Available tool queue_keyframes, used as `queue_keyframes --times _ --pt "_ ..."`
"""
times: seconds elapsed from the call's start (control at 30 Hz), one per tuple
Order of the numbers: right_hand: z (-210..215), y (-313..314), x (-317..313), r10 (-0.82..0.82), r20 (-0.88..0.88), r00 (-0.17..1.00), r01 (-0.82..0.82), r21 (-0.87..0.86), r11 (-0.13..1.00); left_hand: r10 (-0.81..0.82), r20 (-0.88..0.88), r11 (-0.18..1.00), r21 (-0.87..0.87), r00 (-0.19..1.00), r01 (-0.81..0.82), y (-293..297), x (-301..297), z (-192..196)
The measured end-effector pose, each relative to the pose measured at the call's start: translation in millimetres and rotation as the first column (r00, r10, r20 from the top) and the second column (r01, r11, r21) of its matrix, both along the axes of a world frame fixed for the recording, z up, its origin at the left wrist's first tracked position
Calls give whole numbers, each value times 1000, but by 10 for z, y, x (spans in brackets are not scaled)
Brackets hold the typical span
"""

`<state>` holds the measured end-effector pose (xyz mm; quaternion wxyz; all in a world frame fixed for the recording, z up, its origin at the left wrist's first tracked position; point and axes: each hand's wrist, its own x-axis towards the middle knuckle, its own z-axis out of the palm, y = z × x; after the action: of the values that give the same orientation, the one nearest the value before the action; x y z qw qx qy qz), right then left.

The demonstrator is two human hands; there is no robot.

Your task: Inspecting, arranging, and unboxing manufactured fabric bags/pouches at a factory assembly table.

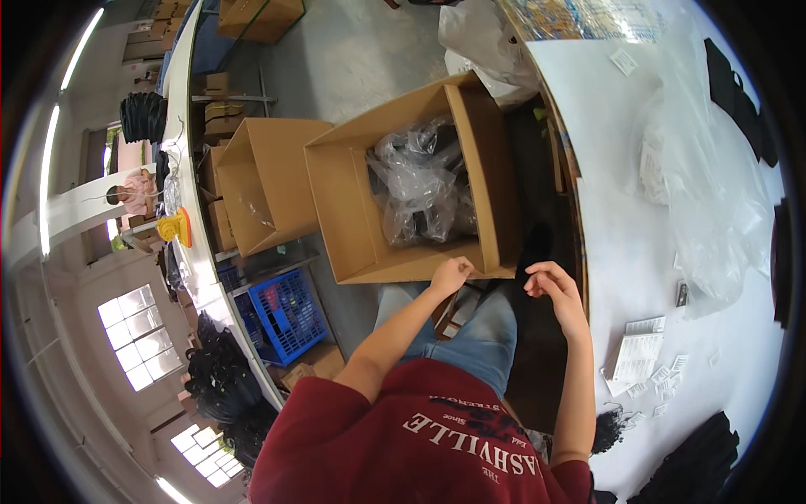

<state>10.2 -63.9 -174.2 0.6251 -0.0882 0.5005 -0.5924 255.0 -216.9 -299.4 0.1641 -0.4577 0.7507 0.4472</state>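
A large open cardboard box (350, 202) stands in front of my legs, with crumpled clear plastic bags (420, 181) inside, dark items showing through them. My left hand (453, 274) is closed at the box's near rim, fingers pinched on the cardboard edge. To the right, past the box's near right corner, my right hand (554, 290) hangs in the air with loosely bent fingers apart and nothing visible in them. It is between the box and the white table (617, 277).
A second open cardboard box (277, 181) stands at the left, with a blue plastic crate (290, 307) nearer me. Clear plastic sheeting (705, 193), paper labels (638, 357) and black cloth (693, 462) lie on the right table. A white bag (487, 46) bulges beyond the box.
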Motion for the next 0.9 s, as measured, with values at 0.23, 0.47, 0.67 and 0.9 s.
queue_keyframes --times 0.23,0.47,0.67,0.9 --pt "-790 -1246 841 50 339 940 -77 65 995 158 -122 962 244 980 -125 -414 575 -338" --pt "-2338 -1053 1239 -70 -474 878 341 515 787 594 75 486 760 801 -431 -717 1135 -516" --pt "-2383 -533 417 -247 -636 731 633 496 594 780 197 304 710 594 -636 -1438 1549 -724" --pt "-2838 -63 -229 94 -732 675 631 639 440 912 353 -112 703 208 -702 -1650 603 -1365"
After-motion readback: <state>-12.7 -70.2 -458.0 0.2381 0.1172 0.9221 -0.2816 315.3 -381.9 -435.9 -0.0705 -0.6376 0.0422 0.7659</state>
